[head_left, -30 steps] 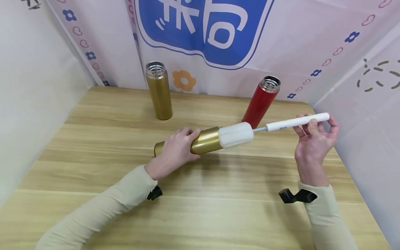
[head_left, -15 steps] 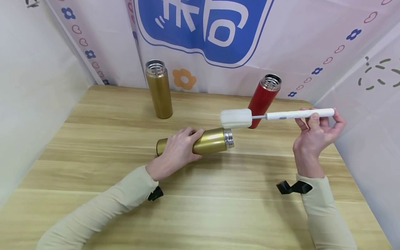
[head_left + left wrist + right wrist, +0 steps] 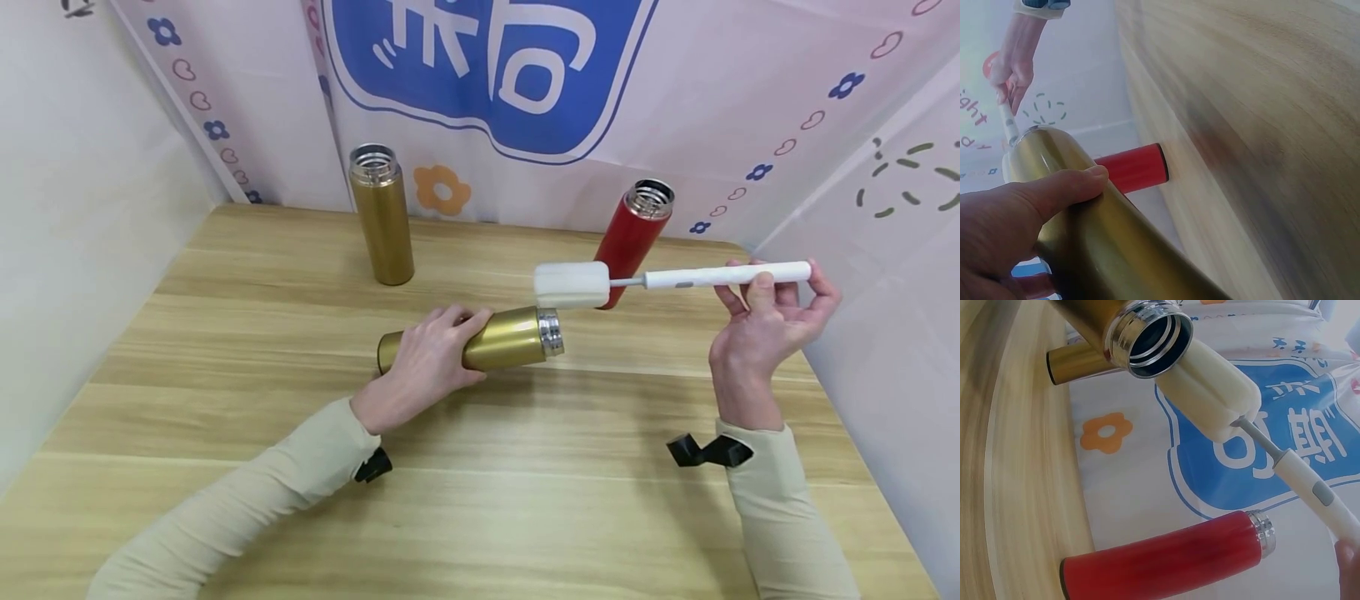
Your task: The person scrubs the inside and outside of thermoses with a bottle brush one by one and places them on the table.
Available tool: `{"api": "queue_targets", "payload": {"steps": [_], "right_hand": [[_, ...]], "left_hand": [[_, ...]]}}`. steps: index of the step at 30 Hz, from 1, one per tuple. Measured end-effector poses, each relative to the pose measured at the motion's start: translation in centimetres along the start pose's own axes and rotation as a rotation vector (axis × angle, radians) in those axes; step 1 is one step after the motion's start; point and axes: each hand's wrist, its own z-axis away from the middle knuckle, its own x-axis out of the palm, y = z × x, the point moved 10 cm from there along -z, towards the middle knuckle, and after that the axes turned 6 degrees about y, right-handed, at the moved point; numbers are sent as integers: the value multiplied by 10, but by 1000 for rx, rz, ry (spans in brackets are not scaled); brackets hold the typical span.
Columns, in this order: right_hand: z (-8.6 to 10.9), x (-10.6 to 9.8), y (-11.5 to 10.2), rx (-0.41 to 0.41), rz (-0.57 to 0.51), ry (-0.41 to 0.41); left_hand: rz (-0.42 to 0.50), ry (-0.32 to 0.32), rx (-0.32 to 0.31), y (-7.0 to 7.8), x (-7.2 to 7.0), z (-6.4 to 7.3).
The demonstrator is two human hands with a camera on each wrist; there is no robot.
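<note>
My left hand (image 3: pixel 423 358) grips a gold thermos bottle (image 3: pixel 506 340) around its body, the bottle lying tilted with its uncapped steel mouth toward the right. Between the thumb and fingers of my right hand (image 3: pixel 765 321) is the white handle of a bottle brush (image 3: pixel 723 275). Its pale sponge head (image 3: pixel 572 284) is outside the bottle, just above and beyond the mouth in the head view. The right wrist view shows the open bottle mouth (image 3: pixel 1150 339) in front of part of the sponge (image 3: pixel 1213 394). In the left wrist view, my thumb (image 3: pixel 1066 190) presses along the gold bottle.
A second gold thermos (image 3: pixel 384 221) stands uncapped at the back left of the wooden table (image 3: pixel 480 517). An uncapped red thermos (image 3: pixel 633 233) stands at the back right, partly behind the brush. A printed cloth (image 3: pixel 675 100) hangs behind the table.
The sponge head was at the bottle's mouth one second ago, covering it. My right hand has drawn the brush up and to the right, baring the mouth. The left hand has barely shifted.
</note>
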Motion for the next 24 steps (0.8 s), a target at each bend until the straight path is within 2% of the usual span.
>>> {"api": "queue_targets", "payload": {"steps": [14, 24], "right_hand": [[-2, -5, 4, 22, 59, 3], [-1, -8, 3, 7, 95, -2]], "left_hand": [[23, 11, -2, 0, 0, 2], [33, 12, 0, 1, 1, 1]]}}
